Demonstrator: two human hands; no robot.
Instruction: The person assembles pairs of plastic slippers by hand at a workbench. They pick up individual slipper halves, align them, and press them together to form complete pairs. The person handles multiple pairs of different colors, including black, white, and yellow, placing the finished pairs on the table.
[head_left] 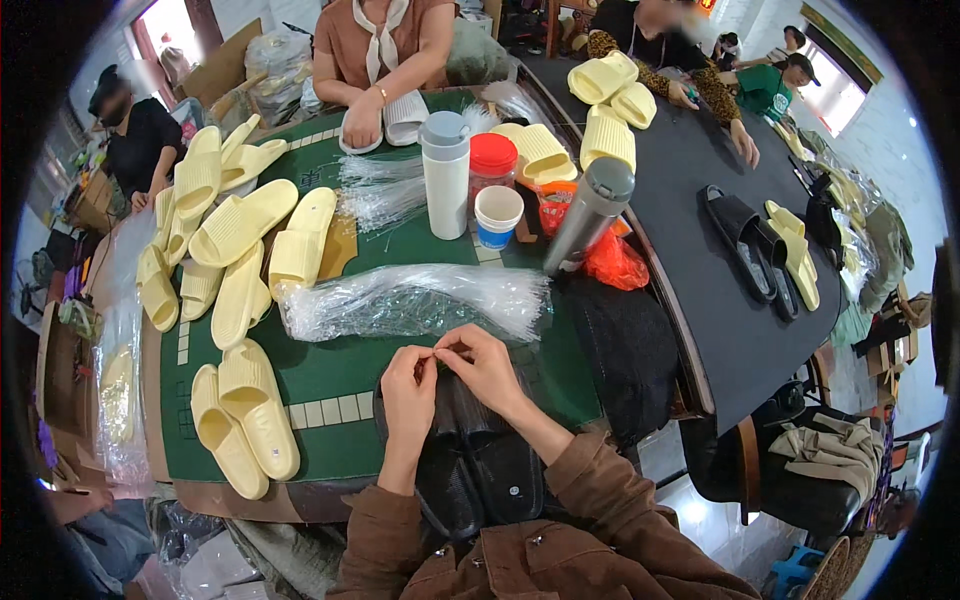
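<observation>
Green table (330, 385) is carrying most of the stock: pale yellow slippers (235, 225) are lying loose from 9 to 11 o'clock, apparently not yet bagged. A bundle of clear plastic bags (410, 300) is lying across the centre, just beyond the hands. A pair of black slippers (480, 470) is resting at 6 o'clock, against the person's body, under both hands. Left hand (408, 385) and right hand (482, 365) are meeting fingertip to fingertip, both pinching something thin and clear; cannot tell exactly what. Judgement: the black pair is being handled now, the work looks early, and many yellow pairs are waiting.
</observation>
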